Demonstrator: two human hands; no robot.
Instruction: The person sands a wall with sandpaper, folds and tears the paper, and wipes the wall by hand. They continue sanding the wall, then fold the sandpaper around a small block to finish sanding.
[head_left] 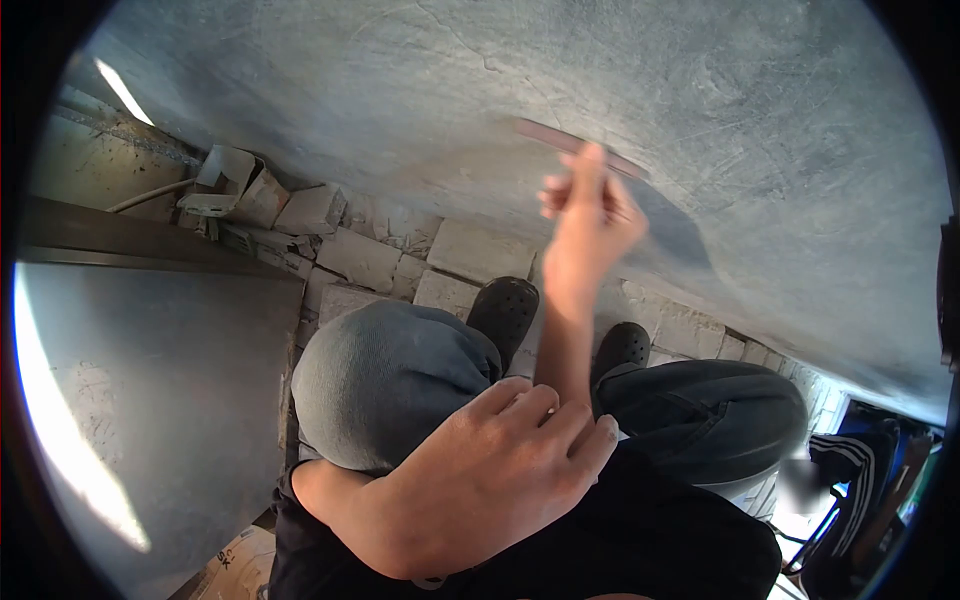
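Observation:
A thin reddish-brown strip [580,146] lies against the grey, scratched surface [430,90]. My right hand [594,205] pinches it between thumb and fingers, slightly blurred, and casts a shadow to the right. Nearer to me, my left hand [500,465] comes in from the left with its fingers curled over my right forearm; its thumb is hidden.
Left of my knees stands a grey panel [170,350]. Pale broken blocks [312,209] and a bent piece of card [235,185] lie by the far left wall. My dark shoes [505,308] rest on paving. Another person's striped sleeve or leg [855,480] shows at lower right.

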